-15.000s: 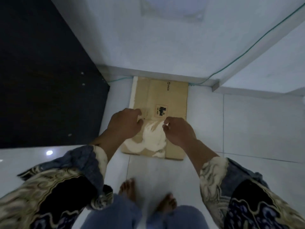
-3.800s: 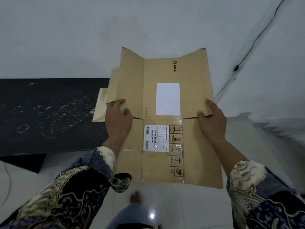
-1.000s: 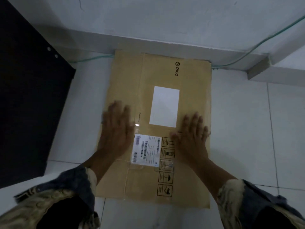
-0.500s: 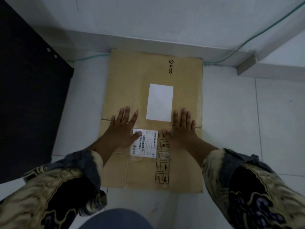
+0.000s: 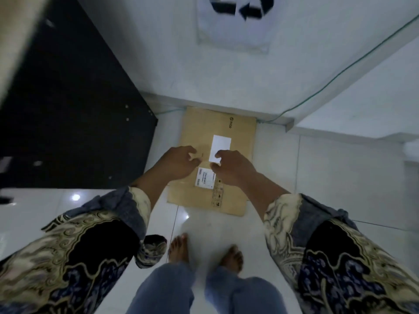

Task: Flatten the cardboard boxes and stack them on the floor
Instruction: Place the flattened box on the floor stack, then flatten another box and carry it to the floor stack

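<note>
Looking down, I see my left hand and right hand, both loose and holding nothing, above the flat cardboard box on the white tile floor, between a black panel and the wall.

Open tiled floor was left to the right of the flattened box, while the far edge was shut off by the wall, the left hemmed by a dark panel, and the near side blocked by bare feet.
</note>
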A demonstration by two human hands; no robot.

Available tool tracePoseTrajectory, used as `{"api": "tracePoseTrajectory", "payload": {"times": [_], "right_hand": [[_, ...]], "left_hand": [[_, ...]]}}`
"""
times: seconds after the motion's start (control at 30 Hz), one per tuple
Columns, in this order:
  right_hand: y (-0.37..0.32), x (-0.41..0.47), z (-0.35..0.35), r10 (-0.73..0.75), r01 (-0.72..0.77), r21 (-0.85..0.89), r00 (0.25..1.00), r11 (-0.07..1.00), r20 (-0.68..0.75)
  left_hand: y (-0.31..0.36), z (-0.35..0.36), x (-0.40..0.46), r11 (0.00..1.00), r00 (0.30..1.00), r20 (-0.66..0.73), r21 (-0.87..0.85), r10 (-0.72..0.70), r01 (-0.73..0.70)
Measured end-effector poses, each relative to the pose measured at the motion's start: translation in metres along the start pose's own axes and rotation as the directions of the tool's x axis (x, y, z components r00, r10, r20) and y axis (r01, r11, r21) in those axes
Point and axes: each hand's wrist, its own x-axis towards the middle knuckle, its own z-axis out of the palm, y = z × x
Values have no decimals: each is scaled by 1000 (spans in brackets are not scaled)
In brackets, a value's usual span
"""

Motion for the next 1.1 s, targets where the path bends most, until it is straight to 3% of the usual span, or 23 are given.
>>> {"api": "tracePoseTrajectory", "payload": {"times": [0.2, 0.4, 0.63, 0.87, 1.1], "right_hand": [[-101, -158, -90, -111, 130, 86, 974, 988, -196], [-184, -263, -120, -330, 324, -74, 880, 943, -341], [-288, -312, -94, -453, 427, -165, 770, 889, -450], [-405, -318, -51, -426, 442, -121, 701, 889, -571], [-501, -309, -35, -424, 467, -107, 653, 878, -628]], "left_hand": [[67, -98, -174, 999, 985, -171, -26, 24, -29], [81, -162, -291, 987, 904, -398, 68, 158, -142], [14, -231, -384, 984, 841, -510, 81, 179, -160], [-86, -306, -434, 982, 846, -501, 142, 183, -128], [-137, -381, -448, 965, 811, -537, 228, 234, -128]]}}
